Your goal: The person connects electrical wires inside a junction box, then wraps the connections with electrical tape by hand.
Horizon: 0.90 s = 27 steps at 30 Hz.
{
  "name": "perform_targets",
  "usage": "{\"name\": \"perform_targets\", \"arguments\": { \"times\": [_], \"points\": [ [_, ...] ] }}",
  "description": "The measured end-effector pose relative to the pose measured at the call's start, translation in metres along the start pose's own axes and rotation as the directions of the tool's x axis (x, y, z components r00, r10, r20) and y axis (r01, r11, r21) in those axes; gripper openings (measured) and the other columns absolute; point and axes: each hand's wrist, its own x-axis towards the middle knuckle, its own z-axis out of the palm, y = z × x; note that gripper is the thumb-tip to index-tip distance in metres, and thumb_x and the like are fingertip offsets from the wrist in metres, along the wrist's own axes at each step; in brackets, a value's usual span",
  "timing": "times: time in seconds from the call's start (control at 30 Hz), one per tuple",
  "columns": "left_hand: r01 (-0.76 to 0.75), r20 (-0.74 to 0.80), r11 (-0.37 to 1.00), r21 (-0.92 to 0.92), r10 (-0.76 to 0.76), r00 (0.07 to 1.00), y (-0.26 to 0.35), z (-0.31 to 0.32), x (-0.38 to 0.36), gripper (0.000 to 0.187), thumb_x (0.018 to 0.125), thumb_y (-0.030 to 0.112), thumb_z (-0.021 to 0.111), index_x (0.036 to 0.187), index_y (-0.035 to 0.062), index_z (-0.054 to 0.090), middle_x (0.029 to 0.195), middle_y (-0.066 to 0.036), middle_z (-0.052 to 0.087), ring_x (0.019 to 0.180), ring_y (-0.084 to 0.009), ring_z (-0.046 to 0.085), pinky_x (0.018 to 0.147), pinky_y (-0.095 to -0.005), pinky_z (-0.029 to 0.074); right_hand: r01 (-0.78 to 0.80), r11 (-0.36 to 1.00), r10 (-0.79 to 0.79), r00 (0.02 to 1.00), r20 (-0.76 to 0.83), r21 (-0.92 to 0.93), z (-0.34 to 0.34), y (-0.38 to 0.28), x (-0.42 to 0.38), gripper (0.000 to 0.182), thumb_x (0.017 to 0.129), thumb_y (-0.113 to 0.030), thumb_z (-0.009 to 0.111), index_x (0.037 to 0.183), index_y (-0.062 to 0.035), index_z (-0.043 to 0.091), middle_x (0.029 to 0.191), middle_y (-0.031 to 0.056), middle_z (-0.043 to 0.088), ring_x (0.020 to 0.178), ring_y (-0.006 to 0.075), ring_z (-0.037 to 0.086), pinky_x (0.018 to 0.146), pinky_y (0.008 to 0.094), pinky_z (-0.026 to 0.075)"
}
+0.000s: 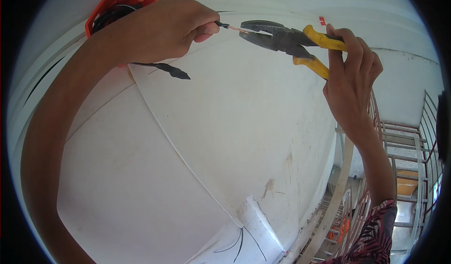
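Note:
My left hand (181,27) pinches a black-sheathed electrical wire (222,25) whose bare, twisted copper end sticks out to the right. In my right hand (352,67) is a pair of combination pliers (282,38) with yellow handles. Their jaws are parted, and the copper tip reaches between them. Behind my left forearm an orange octagonal junction box (105,13) holds coiled dark wires. Below my left wrist hangs another black cable end (174,70), wrapped in tape.
A pale panelled surface (225,123) fills the middle of the view. Thin black wires (241,245) come out near the bottom. Metal scaffolding (404,170) and a long curved beam (336,193) stand at the right. A small red piece (322,21) shows near the top.

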Motion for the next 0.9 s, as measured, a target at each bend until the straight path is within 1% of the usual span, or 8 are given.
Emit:
{"name": "perform_targets", "arguments": {
  "times": [0.27,0.37,0.5,0.57,0.63,0.67,0.77,0.9],
  "points": [
    [-0.071,-0.114,0.995,0.077,0.079,0.990,0.003,0.004,-0.001,0.021,0.080,-0.014,0.058,0.075,0.0045,0.052,0.064,-0.010,0.058,0.058,-0.0236,0.057,0.060,-0.0370,0.048,0.035,0.999,-0.035,0.999,0.024,0.005,-0.007,-0.003,0.003,0.025,0.084,-0.011,0.074,0.108,-0.0036,0.071,0.113,0.0023,0.051,0.101,0.0180,0.051,0.080,0.0379,0.039],
    [0.052,-0.005,0.999,-0.002,-0.052,0.999,0.012,0.001,-0.001,0.020,0.077,-0.015,0.060,0.076,0.0035,0.052,0.068,-0.011,0.061,0.061,-0.0240,0.060,0.059,-0.0370,0.049,-0.010,0.940,-0.075,0.969,0.236,0.340,-0.019,-0.008,-0.008,0.016,0.083,-0.008,0.073,0.097,-0.0012,0.070,0.103,0.0067,0.052,0.085,0.0196,0.054,0.068,0.0357,0.043],
    [-0.056,-0.025,0.987,0.148,0.060,0.998,0.003,0.011,-0.004,0.020,0.074,-0.015,0.062,0.078,0.0023,0.053,0.071,-0.011,0.064,0.064,-0.0235,0.063,0.058,-0.0369,0.049,-0.566,0.336,-0.273,0.707,0.653,0.753,-0.045,-0.034,-0.021,0.008,0.085,-0.005,0.066,0.086,0.0011,0.062,0.087,0.0112,0.051,0.066,0.0207,0.054,0.064,0.0363,0.049],
    [-0.092,-0.007,0.972,0.215,0.096,0.995,0.011,0.008,-0.006,0.020,0.073,-0.012,0.067,0.081,0.0019,0.055,0.076,-0.011,0.066,0.069,-0.0249,0.065,0.058,-0.0375,0.049,-0.861,-0.348,-0.518,0.506,0.690,0.371,-0.058,-0.043,-0.036,0.011,0.088,-0.009,0.065,0.083,-0.0012,0.059,0.084,0.0069,0.049,0.066,0.0176,0.053,0.064,0.0355,0.048],
    [-0.140,-0.007,0.961,0.240,0.146,0.989,0.013,0.009,-0.007,0.019,0.074,-0.010,0.069,0.082,0.0024,0.055,0.078,-0.011,0.066,0.071,-0.0249,0.065,0.059,-0.0372,0.050,-0.813,-0.583,-0.689,0.497,0.528,0.005,-0.066,-0.054,-0.052,0.022,0.093,-0.019,0.061,0.079,-0.0032,0.056,0.095,0.0103,0.052,0.070,0.0188,0.053,0.065,0.0383,0.048],
    [-0.185,-0.011,0.948,0.260,0.194,0.981,0.014,0.009,-0.007,0.019,0.075,-0.007,0.070,0.082,0.0028,0.056,0.080,-0.010,0.067,0.073,-0.0250,0.066,0.061,-0.0369,0.050,-0.612,-0.712,-0.698,0.668,0.257,-0.344,-0.064,-0.074,-0.068,0.027,0.095,-0.024,0.059,0.079,-0.0032,0.055,0.103,0.0152,0.052,0.072,0.0221,0.055,0.067,0.0407,0.049],
    [-0.088,0.003,0.963,0.255,0.090,0.996,0.021,0.005,-0.006,0.012,0.081,-0.003,0.069,0.088,0.0035,0.060,0.084,-0.011,0.068,0.077,-0.0254,0.066,0.063,-0.0365,0.051,-0.157,-0.392,-0.330,0.944,-0.021,-0.906,-0.077,-0.130,-0.081,0.039,0.099,-0.037,0.052,0.089,-0.0002,0.062,0.126,0.0282,0.045,0.088,0.0342,0.059,0.079,0.0461,0.051],
    [-0.156,-0.215,0.979,0.134,0.183,0.959,0.001,0.012,0.003,0.017,0.089,-0.001,0.062,0.104,0.0049,0.067,0.081,-0.010,0.066,0.074,-0.0222,0.064,0.063,-0.0353,0.050,-0.253,-0.844,-0.405,0.880,0.250,-0.473,-0.071,-0.119,-0.065,0.039,0.098,-0.033,0.055,0.114,0.0011,0.065,0.133,0.0246,0.046,0.112,0.0308,0.056,0.094,0.0443,0.045]
  ]
}}
